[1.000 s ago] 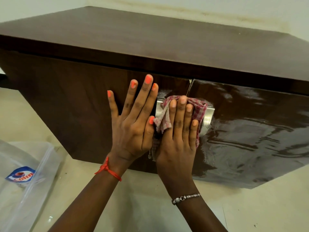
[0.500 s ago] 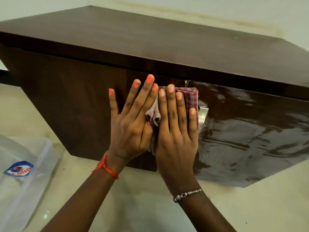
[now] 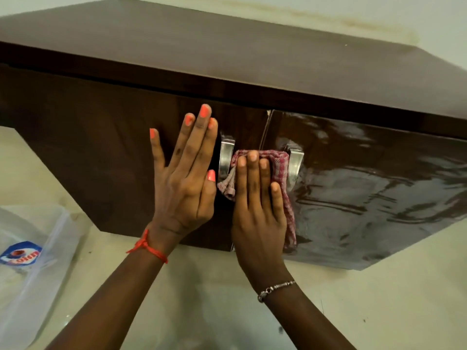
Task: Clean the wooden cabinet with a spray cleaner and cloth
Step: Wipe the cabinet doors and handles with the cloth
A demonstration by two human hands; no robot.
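A low dark wooden cabinet (image 3: 101, 137) fills the upper view, with two doors and two metal handles (image 3: 225, 157) near the middle seam. My left hand (image 3: 185, 183) lies flat on the left door, fingers spread, holding nothing. My right hand (image 3: 257, 203) presses a red-and-white checked cloth (image 3: 284, 170) flat against the doors between the two handles. The right door (image 3: 379, 185) looks glossy and streaked. Part of the cloth hangs below my palm.
A clear plastic spray-cleaner bottle with a blue label (image 3: 21, 253) lies on the pale floor (image 3: 202, 299) at the lower left. A pale wall (image 3: 379, 16) stands behind the cabinet.
My right hand has slid the cloth down and to the right, uncovering the left handle. My left hand stays flat on the left door.
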